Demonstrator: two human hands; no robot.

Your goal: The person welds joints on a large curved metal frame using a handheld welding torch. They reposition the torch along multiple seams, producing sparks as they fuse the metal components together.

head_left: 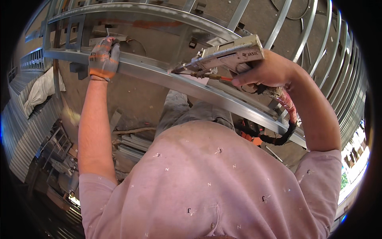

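Note:
My left hand (104, 57), in a grey and orange work glove, grips a long silver metal rail (159, 73) that runs across the view. My right hand (268, 71) is bare and holds a beige hand-held welding gun (232, 53). The gun's thin nozzle tip (177, 69) rests against the same rail, to the right of my gloved hand. A wrapped cable (288, 109) hangs from the gun's grip past my right forearm. My pink shirt (211, 179) fills the lower middle of the view.
The rail belongs to a frame of parallel silver metal bars (314, 44) that curves around the right side. Stacked metal sections (24, 131) lie at the left, with a white sack (41, 89) on them. Loose scrap pieces (131, 145) sit on the dirt floor below.

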